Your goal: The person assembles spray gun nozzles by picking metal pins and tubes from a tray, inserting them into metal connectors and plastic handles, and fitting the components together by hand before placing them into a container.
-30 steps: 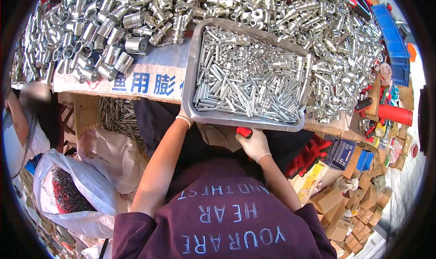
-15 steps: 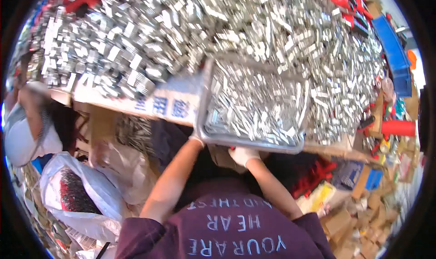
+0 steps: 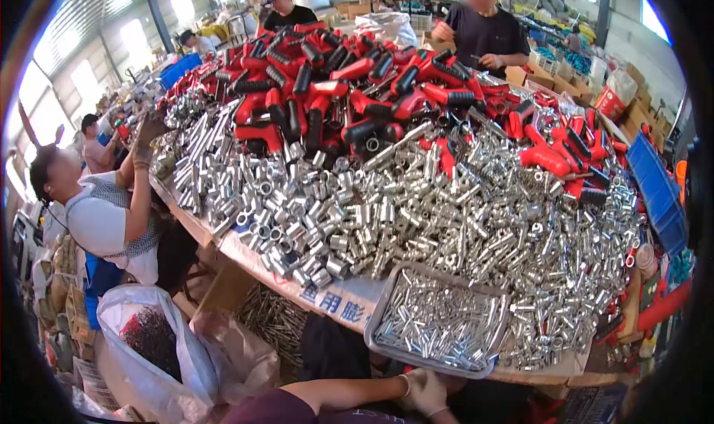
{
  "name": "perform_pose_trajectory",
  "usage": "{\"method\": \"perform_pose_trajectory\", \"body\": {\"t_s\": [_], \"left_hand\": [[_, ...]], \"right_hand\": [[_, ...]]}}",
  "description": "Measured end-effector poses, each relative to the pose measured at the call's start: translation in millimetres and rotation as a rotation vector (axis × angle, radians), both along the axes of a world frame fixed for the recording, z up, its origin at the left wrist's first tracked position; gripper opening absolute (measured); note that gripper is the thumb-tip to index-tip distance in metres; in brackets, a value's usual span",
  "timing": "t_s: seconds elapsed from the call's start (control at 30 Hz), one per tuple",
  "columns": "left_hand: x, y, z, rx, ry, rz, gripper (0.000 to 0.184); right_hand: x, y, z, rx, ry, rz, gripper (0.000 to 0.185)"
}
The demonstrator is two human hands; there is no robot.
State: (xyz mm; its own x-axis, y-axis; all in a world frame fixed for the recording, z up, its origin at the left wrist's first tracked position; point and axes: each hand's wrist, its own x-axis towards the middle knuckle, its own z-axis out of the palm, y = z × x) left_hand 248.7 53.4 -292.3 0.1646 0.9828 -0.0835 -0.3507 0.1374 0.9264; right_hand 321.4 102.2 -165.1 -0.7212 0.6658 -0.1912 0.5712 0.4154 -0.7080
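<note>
My left hand (image 3: 410,383) and my right hand (image 3: 429,396), both in pale gloves, are close together just below the front edge of a grey plastic tray (image 3: 378,321). They overlap, and their fingers are largely hidden, so I cannot tell whether they grip anything. The tray lies at the near edge of the table and holds many small shiny metal pins or screws (image 3: 439,320). Around it spreads a heap of silvery metal sockets and rods (image 3: 357,223).
Red and black tool handles (image 3: 327,89) are piled behind the metal parts. A blue bin (image 3: 658,193) stands at the right. Co-workers sit at the left (image 3: 104,216) and across the table (image 3: 487,33). An open white sack (image 3: 111,342) of dark pieces is at lower left.
My hands have left the tray's front rim and come together below it. The view has swung upward, bringing the red handles and the co-workers across the table into sight.
</note>
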Motion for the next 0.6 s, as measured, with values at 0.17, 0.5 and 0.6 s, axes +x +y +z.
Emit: {"method": "perform_pose_trajectory", "body": {"t_s": [0.17,0.5,0.6], "left_hand": [[-13,-11,11,-0.135,0.145,-0.064,0.042],[-29,4,30,-0.198,0.514,-0.148,0.043],[-28,-2,33,-0.256,0.592,-0.212,0.044]], "right_hand": [[-14,-18,-12,0.114,-0.028,-0.004,0.046],[-31,11,64,0.365,0.171,0.265,0.032],[-36,16,53,0.054,-0.133,0.275,0.045]]}}
